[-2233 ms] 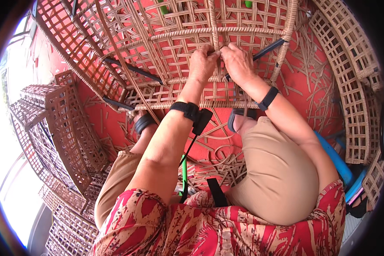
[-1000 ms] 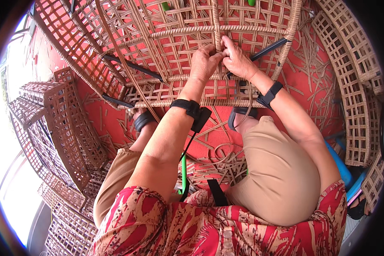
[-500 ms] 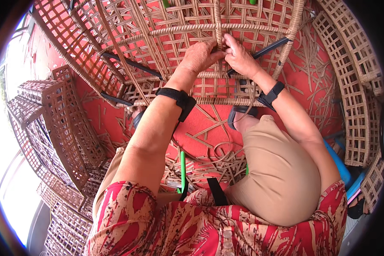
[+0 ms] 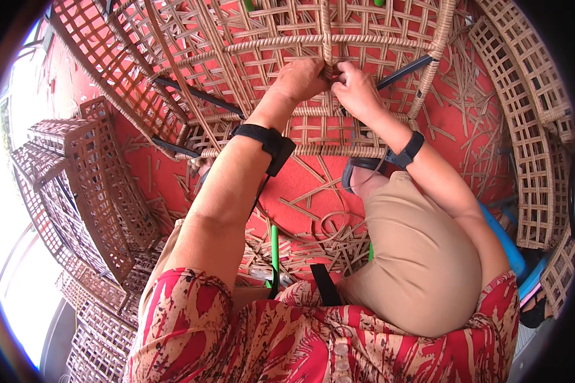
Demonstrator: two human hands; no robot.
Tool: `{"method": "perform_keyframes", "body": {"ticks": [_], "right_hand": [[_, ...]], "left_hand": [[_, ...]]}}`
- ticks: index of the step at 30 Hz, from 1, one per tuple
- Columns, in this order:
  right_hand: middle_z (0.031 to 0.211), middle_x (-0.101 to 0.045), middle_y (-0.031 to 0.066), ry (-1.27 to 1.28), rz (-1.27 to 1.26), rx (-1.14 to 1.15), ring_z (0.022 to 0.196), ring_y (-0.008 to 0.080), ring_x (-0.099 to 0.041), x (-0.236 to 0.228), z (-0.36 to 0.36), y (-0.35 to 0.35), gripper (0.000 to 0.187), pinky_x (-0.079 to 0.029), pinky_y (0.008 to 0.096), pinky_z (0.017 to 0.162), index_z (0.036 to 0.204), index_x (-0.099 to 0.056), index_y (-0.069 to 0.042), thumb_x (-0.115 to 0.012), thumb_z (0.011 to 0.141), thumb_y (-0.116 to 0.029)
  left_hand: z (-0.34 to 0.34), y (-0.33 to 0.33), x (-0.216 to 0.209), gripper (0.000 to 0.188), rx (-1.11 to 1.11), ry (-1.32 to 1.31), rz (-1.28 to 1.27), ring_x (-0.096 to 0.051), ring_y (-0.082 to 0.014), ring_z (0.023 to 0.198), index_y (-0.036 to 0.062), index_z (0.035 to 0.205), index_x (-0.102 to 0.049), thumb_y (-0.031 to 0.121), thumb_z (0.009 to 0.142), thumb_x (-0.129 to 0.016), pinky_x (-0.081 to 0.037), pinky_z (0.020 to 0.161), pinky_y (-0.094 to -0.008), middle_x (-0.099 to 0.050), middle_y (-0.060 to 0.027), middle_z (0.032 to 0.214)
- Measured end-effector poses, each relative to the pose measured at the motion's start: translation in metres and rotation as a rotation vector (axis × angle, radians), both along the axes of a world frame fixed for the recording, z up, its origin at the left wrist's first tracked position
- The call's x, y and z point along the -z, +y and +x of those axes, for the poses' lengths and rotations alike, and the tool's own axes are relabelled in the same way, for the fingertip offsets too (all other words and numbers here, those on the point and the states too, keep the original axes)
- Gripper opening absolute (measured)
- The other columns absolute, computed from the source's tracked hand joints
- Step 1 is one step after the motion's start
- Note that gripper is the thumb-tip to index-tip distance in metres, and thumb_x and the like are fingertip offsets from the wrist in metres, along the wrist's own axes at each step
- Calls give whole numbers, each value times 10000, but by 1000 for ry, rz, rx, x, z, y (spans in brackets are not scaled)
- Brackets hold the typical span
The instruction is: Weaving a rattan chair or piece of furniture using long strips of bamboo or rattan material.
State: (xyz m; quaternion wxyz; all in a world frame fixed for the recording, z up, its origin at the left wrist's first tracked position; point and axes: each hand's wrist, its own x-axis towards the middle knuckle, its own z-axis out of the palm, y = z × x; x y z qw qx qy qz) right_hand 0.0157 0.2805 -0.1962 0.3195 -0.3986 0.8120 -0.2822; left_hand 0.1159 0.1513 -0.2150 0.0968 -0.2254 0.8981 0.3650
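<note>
A large woven rattan frame (image 4: pixel 268 43) stands before me, its rods wrapped in tan strand. My left hand (image 4: pixel 298 80) is closed at the wrapped upright rod (image 4: pixel 326 38), its fingertips against the rod's left side. Just to the right, my right hand (image 4: pixel 356 89) pinches close to the same rod; what lies between its fingers is too small to make out, perhaps the end of a strand. A thin loose strand (image 4: pixel 334 223) curls on the red floor below the frame. Black bars (image 4: pixel 201 97) brace the frame's corners.
Stacked woven panels (image 4: pixel 86 191) stand at the left, and more lattice pieces (image 4: pixel 524 127) curve along the right. Cut strand scraps (image 4: pixel 300 252) litter the red floor (image 4: pixel 287 198). A green post (image 4: pixel 275 255) rises near my lap. Something blue (image 4: pixel 501 242) lies beyond my right arm.
My right hand has drawn slightly down, its fingers now bent in more. My left hand has shifted a little and closed tighter by the rod. The frame has stayed in place.
</note>
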Motion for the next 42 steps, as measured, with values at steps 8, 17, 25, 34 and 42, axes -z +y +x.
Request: {"method": "perform_keyframes", "body": {"ticks": [8, 17, 25, 34, 42], "right_hand": [[926, -679, 176, -390, -138, 142, 808, 250, -667, 26, -8, 12, 480, -525, 347, 703, 1216, -508, 23, -589, 750, -57], [996, -649, 147, -936, -159, 195, 827, 178, -629, 12, -8, 12, 511, -524, 301, 714, 1273, -448, 51, -599, 791, -28], [855, -664, 212, -79, 71, -64, 817, 325, -663, 2, -10, 1, 393, -509, 412, 720, 1050, -590, 40, -670, 763, -218], [822, -656, 193, -40, -154, -54, 804, 360, -650, 29, -11, 7, 183, -508, 434, 696, 1005, -588, -36, -554, 844, -116], [791, -627, 170, 385, -129, -181, 743, 362, -633, 0, -10, 6, 71, -495, 462, 648, 852, -549, -32, -529, 857, -99]], "left_hand": [[14, 18, -2, 334, -160, 145, 20, -650, -333, 817, 102, 1063, -628, 277, 782, -668, -515, 734, -418, -669, -150, 886], [40, 13, -12, 330, -114, 18, -7, -658, -321, 785, 101, 963, -673, 400, 836, -617, -509, 691, -414, -666, -160, 835], [40, 76, -104, 317, 380, -121, 312, -654, -321, 710, 79, 839, -676, 388, 860, -614, -516, 635, -408, -648, -165, 729], [28, 59, -3, 353, -546, 171, 202, -653, -322, 787, -25, 951, -623, 312, 850, -636, -500, 703, -385, -656, -191, 809], [7, 59, 8, 265, -701, 174, 269, -643, -241, 718, -4, 926, -645, 238, 822, -664, -493, 674, -349, -672, -142, 783]]}}
